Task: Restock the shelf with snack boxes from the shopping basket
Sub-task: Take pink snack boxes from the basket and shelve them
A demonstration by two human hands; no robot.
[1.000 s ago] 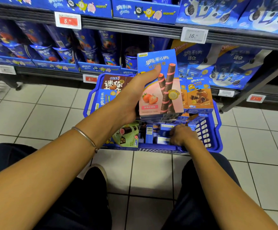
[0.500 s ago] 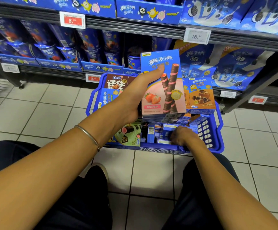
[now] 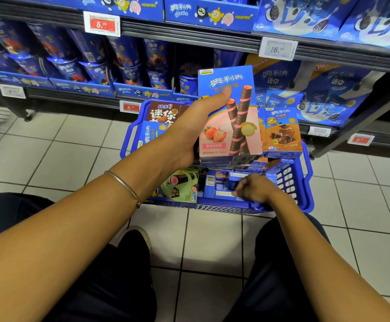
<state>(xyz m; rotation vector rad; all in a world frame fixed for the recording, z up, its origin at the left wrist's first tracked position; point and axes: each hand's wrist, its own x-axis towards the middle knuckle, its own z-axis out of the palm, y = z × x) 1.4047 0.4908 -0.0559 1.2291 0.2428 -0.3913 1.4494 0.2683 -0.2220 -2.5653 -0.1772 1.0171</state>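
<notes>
head view: strawberry box [image 3: 229, 117] upright within left hand [image 3: 189, 135] fingers [image 3: 222, 95]

Pale floor tiles [image 3: 49, 145] carry a black shoe [image 3: 134, 242] with a light sole. A red price tag [image 3: 102, 24] and a white price tag [image 3: 277, 49] sit well apart above.

The strawberry box [image 3: 229, 112] is fading from bright blue at the top to pale pink below, showing red strawberries and brown wafer rolls spiralled with pink stripes. The shopping basket [image 3: 305, 173] is showing solid blue. An orange-brown box [image 3: 282, 133], a pale green box [image 3: 182, 189] and a dark brown box [image 3: 163, 112] are standing out. White floor tiles [image 3: 61, 145] are running in a dark-lined grid.
</notes>
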